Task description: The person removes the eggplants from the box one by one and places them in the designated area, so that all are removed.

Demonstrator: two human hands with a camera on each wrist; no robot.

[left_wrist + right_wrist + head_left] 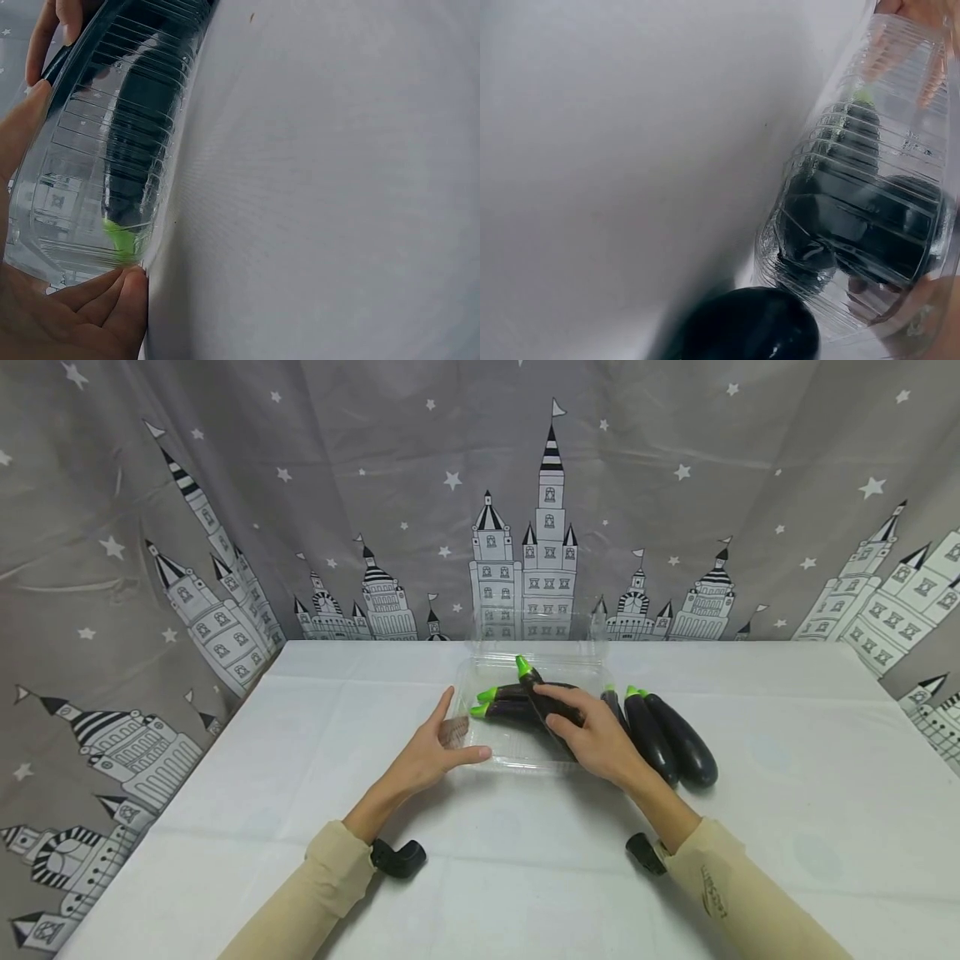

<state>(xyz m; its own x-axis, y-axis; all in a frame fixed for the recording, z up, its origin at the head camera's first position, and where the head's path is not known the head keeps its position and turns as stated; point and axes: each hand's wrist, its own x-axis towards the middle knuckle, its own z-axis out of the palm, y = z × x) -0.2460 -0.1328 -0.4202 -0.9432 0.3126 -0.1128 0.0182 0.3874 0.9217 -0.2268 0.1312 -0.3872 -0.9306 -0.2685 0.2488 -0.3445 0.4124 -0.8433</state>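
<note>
A clear plastic clamshell container (517, 765) sits on the table with its lid raised at the back. Two dark eggplants (504, 711) with green stems lie inside, their stems toward the left. My right hand (600, 739) grips another eggplant (545, 706) over the container, slanting across those two with its stem pointing away; its lower end is partly hidden by the hand. At the container's left end my left hand (427, 756) rests with fingers and thumb spread, the thumb on the front rim. In the left wrist view, the left fingertips (131, 300) touch the container's end wall.
Just right of the container lie three more eggplants (681, 743), the nearest to it partly covered by the right hand. A white cloth (262, 810) covers the table. Behind stands a grey curtain (420, 468) printed with castles and stars.
</note>
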